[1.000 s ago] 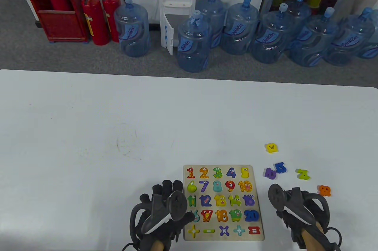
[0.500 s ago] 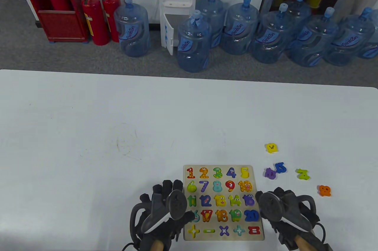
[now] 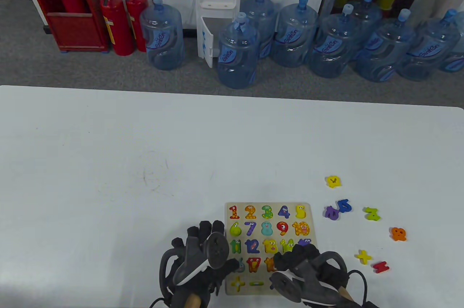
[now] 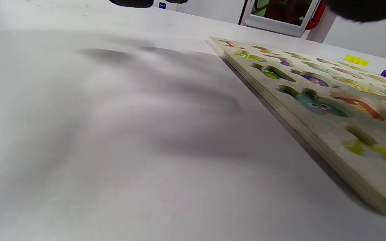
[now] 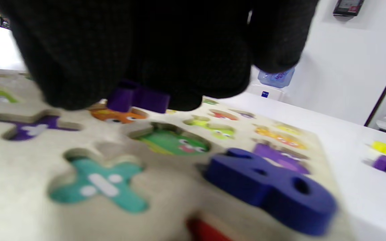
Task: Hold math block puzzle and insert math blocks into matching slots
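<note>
The wooden puzzle board (image 3: 314,208) lies flat near the table's front edge, its slots painted with numbers and signs. My left hand (image 3: 207,240) rests flat on the table against the board's left edge, its thumb over the board's edge; the edge shows in the left wrist view (image 4: 300,129). My right hand (image 3: 295,259) hovers over the board's lower right part. In the right wrist view its fingers (image 5: 79,67) pinch a purple block (image 5: 137,98) just above the board (image 5: 166,174), near the purple cross slot (image 5: 34,127). A dark blue 20 block (image 5: 270,190) sits in its slot.
Loose blocks lie on the table right of the board: yellow (image 3: 333,181), purple (image 3: 331,212), blue (image 3: 344,205), green (image 3: 372,213), orange (image 3: 398,234), a yellow plus (image 3: 363,256) and a red one (image 3: 380,267). Water bottles stand on the floor beyond the table.
My right hand has moved left from the table beside the board to over the board's lower right part. The yellow plus and red block it hid now show. The left hand has not moved.
</note>
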Tool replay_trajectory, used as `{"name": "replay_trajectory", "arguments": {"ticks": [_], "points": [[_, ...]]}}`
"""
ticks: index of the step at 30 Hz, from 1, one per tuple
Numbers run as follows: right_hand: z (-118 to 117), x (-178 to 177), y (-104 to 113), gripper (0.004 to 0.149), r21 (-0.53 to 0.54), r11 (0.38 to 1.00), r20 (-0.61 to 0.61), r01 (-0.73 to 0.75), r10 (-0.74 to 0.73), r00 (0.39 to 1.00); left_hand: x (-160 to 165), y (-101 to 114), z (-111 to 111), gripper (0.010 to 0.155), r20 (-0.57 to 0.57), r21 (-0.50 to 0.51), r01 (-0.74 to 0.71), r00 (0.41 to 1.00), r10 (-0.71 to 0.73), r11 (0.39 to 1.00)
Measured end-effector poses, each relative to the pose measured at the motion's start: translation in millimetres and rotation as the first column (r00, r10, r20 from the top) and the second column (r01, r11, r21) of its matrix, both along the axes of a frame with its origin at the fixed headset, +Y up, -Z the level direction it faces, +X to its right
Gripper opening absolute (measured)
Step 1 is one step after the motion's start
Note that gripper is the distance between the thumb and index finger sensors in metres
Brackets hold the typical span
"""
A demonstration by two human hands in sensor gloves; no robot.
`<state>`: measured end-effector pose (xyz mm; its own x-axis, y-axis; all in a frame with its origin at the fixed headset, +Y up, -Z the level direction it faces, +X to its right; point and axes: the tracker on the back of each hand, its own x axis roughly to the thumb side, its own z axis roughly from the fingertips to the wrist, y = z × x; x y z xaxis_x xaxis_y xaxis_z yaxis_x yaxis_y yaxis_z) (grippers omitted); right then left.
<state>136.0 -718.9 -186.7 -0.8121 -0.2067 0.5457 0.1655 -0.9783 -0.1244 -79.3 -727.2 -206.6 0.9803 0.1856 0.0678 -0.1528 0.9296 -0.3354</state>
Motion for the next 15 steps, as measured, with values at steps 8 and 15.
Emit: {"name": "replay_trajectory", "arguments": {"ticks": [8, 15], "points": [[6.9, -17.4, -6.5, 0.057, -0.030, 1.000, -0.066, 0.003, -0.005, 0.998, 0.0, 0.5, -0.1, 0.094, 0.002, 0.003, -0.003, 1.000, 0.003, 1.000], [8.4, -17.6, -11.2, 0.057, -0.031, 0.999, -0.081, -0.006, 0.004, 0.997, 0.0, 0.2, -0.3, 0.094, 0.002, 0.005, -0.004, 1.000, 0.004, 1.000]]}}
